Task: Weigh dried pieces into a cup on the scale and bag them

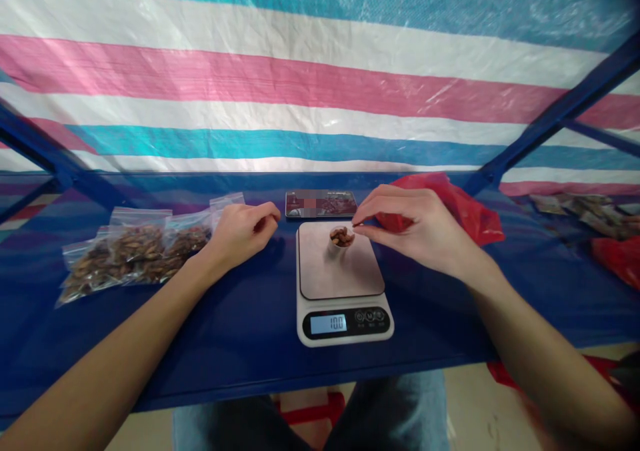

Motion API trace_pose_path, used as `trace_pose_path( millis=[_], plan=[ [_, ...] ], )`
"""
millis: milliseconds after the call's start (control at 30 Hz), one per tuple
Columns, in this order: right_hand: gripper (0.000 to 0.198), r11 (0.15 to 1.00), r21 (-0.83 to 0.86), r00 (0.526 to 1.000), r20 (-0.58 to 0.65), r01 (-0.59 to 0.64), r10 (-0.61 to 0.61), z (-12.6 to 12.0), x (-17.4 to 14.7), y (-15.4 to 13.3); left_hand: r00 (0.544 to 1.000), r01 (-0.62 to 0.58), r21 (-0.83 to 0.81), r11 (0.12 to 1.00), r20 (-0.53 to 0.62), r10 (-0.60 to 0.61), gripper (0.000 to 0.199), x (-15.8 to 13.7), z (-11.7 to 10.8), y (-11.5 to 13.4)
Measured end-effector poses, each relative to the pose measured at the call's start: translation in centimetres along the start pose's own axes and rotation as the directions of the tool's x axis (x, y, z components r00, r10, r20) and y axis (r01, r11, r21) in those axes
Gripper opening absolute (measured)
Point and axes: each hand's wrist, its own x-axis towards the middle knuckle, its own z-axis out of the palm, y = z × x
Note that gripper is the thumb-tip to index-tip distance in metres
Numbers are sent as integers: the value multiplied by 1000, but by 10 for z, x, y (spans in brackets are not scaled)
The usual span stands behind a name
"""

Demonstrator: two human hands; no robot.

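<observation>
A white kitchen scale (345,281) stands on the blue table, its display reading 10.0. On its plate sits a small white cup (339,249) heaped with brown, nut-like dried pieces (342,237). Just right of the cup, my right hand (415,227) pinches a small brown piece (356,225) between thumb and fingertip. My left hand (245,231) rests left of the scale, fingers curled in, with nothing visible in it. Beside my left wrist lie several clear zip bags (135,247) filled with similar brown pieces.
Behind the scale lies a dark phone-like rectangle (321,204), partly blurred out. A red plastic bag (450,204) lies behind my right hand. More bags (590,214) and red plastic (617,261) are at far right. Blue frame bars (550,121) and a striped sheet (300,71) bound the table.
</observation>
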Motion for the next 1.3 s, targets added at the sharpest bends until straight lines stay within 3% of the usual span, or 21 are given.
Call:
trace_pose_path(
  millis=[200,367,533,600,733,900,967,1100,1300],
  plan=[
    [7,999,-5,998,43,52,-51,14,3,0,1000,7,14,1000,19,-8,26,0,-1,1],
    [23,999,-33,997,77,-21,24,12,-4,6,1000,18,41,999,25,-19,28,2,-7,2],
    [42,997,-36,996,50,-69,71,10,-17,21,993,106,182,978,36,-114,33,11,-34,-12],
    [46,996,-31,996,36,-79,80,10,-20,24,988,134,127,983,61,-143,33,12,-50,-23],
    [46,996,-26,996,-33,-84,83,11,-19,23,969,155,-98,983,207,-132,29,5,-75,-43],
    [39,997,-14,992,-107,-69,68,15,-18,19,905,242,-101,965,381,-187,35,-9,-77,-51],
    [35,997,-19,989,-123,-80,77,17,-19,20,886,210,-99,973,439,-146,32,-12,-70,-48],
    [30,994,-26,976,-192,-106,99,17,-19,21,913,17,-23,1000,409,-6,22,-14,-52,-40],
    [25,983,-41,929,-334,-181,157,14,-18,17,933,-65,234,970,358,-23,18,-14,-43,-34]
  ],
)
